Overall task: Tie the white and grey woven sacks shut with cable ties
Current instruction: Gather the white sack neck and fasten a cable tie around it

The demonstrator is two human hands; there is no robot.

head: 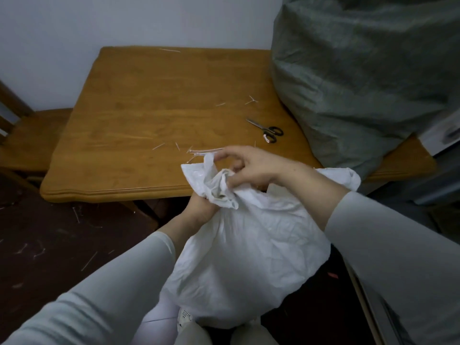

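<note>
Where grey sack [361,83] crowds table [139,108], scissors [267,130], offcuts [251,100]

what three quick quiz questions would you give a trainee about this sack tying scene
1. True or false: the scissors lie on the floor.
2. Which hand grips the white sack from below, just under its bunched mouth? A) left hand B) right hand C) neither
3. Fill in: the grey sack rests on the ____.
Key: 1 false, they lie on the table; 2 A, the right hand gathers the mouth from above; 3 table.
</note>
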